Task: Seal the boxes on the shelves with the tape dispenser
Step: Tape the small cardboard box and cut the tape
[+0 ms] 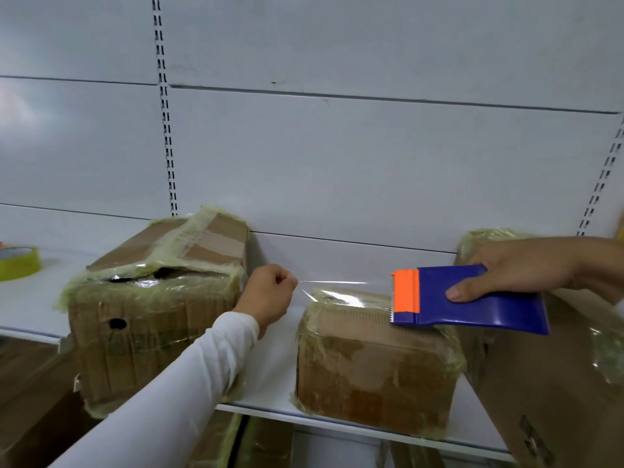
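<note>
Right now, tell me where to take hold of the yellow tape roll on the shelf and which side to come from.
Grip the yellow tape roll across its outer rim, coming from above. It lies flat on the white shelf, hole up, apart from the large box, so thumb and fingers can likely straddle the ring. The left hand is nearer, but it is pinching the clear tape.

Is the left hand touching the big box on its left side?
Apart. The head view shows a strip of white shelf wall between the left hand and the big box.
</note>
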Demonstrator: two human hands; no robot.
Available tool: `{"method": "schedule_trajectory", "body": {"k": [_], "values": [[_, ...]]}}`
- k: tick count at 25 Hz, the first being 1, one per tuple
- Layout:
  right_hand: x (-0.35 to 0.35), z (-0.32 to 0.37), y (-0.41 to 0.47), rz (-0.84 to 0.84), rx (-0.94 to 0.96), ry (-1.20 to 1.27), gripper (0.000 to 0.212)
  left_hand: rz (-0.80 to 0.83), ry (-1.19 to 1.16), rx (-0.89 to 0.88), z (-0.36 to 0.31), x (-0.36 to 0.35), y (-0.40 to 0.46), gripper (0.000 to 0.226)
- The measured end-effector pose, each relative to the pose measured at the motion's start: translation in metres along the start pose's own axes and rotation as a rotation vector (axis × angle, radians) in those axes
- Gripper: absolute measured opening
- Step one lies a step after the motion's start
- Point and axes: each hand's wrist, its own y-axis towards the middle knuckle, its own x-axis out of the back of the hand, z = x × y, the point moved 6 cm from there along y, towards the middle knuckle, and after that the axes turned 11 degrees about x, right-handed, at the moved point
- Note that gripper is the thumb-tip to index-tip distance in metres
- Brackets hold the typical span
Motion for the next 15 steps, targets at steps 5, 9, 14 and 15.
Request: {"method": "schedule_trajectory", "body": {"k": [5,9,14,15], "values": [[0.001,0.002,0.002,0.032,-0.054,-0.023,0.068,0.010,0.069,0.027,0.007,-0.009,0.001,0.020],[0.001,-0.002,0.002,0.059,-0.102,-0.029,0.063,0.093,0.058,0.102,0.024,-0.023,-0.001,0.017],[-0.007,-0.015,0.004,0.038,-0.143,0.043,0.058,0.122,0.043,0.129,0.035,-0.025,0.000,0.029],[-0.008,-0.017,0.004,0.035,-0.145,0.052,0.058,0.111,0.057,0.130,0.037,-0.023,-0.001,0.029]]}}
